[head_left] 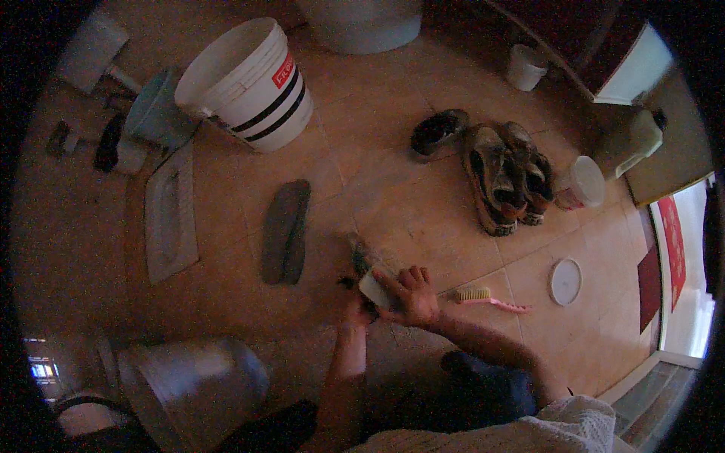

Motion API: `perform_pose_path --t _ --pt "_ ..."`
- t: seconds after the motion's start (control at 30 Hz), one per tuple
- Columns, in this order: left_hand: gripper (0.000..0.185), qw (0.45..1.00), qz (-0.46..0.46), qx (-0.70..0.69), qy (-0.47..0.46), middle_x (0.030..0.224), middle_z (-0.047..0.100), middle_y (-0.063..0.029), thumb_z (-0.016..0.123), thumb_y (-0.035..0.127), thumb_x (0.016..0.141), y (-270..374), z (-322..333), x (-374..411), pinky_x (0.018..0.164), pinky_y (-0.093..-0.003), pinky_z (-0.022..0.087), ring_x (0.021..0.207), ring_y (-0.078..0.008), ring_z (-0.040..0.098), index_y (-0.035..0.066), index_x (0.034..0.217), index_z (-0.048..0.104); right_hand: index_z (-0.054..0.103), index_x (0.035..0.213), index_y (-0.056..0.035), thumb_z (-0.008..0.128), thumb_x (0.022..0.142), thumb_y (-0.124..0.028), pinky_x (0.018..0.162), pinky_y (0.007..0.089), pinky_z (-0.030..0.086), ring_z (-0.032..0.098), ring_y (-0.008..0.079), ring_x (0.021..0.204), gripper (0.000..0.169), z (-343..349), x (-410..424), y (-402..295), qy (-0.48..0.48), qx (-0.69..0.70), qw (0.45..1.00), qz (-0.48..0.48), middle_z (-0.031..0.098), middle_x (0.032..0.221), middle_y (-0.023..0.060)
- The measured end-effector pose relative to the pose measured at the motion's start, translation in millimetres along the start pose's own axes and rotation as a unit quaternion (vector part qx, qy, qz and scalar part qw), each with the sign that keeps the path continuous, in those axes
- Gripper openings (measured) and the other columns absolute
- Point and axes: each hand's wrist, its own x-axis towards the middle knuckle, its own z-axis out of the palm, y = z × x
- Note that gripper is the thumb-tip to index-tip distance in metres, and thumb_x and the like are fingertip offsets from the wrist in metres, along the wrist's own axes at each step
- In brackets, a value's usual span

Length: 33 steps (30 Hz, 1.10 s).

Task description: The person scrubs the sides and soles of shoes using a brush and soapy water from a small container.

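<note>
Low over the tiled floor (396, 226), my two hands are close together. My right hand (416, 297) grips a pale, rounded object (376, 287), too blurred to name. Beside it, my left hand (358, 308) is partly hidden and closes around a dark object (360, 261) that meets the pale one; it may be a shoe. Right of my hands lies a pink-handled scrubbing brush (474, 295), bristles facing up and away from me. To their left is a grey pair of long flat pieces (286, 232), perhaps insoles.
Several worn shoes (498, 175) stand ahead, near a white tub (583, 182) and a round white lid (565, 282). A large white bucket (255, 90) and a blue-green pail (161, 113) are at far left, by a squat-toilet-like white fixture (173, 221). A metallic bucket (195, 379) is near left.
</note>
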Motion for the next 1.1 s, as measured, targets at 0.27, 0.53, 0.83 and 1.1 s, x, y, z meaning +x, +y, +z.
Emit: perform_pose_path --t 0.27,0.53,0.83,1.1 --pt "0.048 0.992 0.023 0.099 0.077 0.129 0.055 -0.007 0.047 0.041 0.098 -17 -36 2 0.093 -0.0412 0.044 0.113 -0.0244 0.053 0.009 0.133 0.05 0.054 0.133 -0.0288 0.07 0.071 -0.05 0.089 0.0487 0.037 0.051 0.0363 0.098 0.067 9 88 25 0.008 0.005 0.999 0.036 0.056 0.096 0.0157" --pt "0.053 0.998 -0.014 0.047 0.047 0.128 0.053 -0.0071 0.048 0.044 0.097 -26 -25 18 0.088 -0.037 0.042 0.111 -0.022 0.05 0.005 0.133 0.048 0.058 0.13 -0.0292 0.069 0.072 -0.046 0.098 0.0485 0.034 0.05 0.0313 0.101 0.062 9 41 13 -0.012 -0.007 0.999 0.048 0.053 0.098 0.0107" --pt "0.051 0.998 -0.029 0.057 0.028 0.121 0.055 -0.0077 0.05 0.045 0.096 -18 -40 -34 0.084 -0.0373 0.043 0.105 -0.0234 0.052 0.004 0.127 0.051 0.057 0.131 -0.0324 0.064 0.075 -0.053 0.095 0.0492 0.034 0.048 0.0349 0.109 0.061 -5 42 -8 -0.059 0.102 0.992 -0.053 0.055 0.121 0.0184" --pt "0.049 0.996 -0.033 0.079 0.023 0.114 0.057 -0.0083 0.051 0.045 0.095 -16 -31 -39 0.08 -0.0376 0.043 0.099 -0.0245 0.053 0.004 0.121 0.054 0.055 0.132 -0.0322 0.06 0.073 -0.061 0.097 0.051 0.03 0.046 0.0364 0.106 0.067 47 71 26 -0.042 -0.044 0.997 -0.04 0.055 0.12 0.0145"
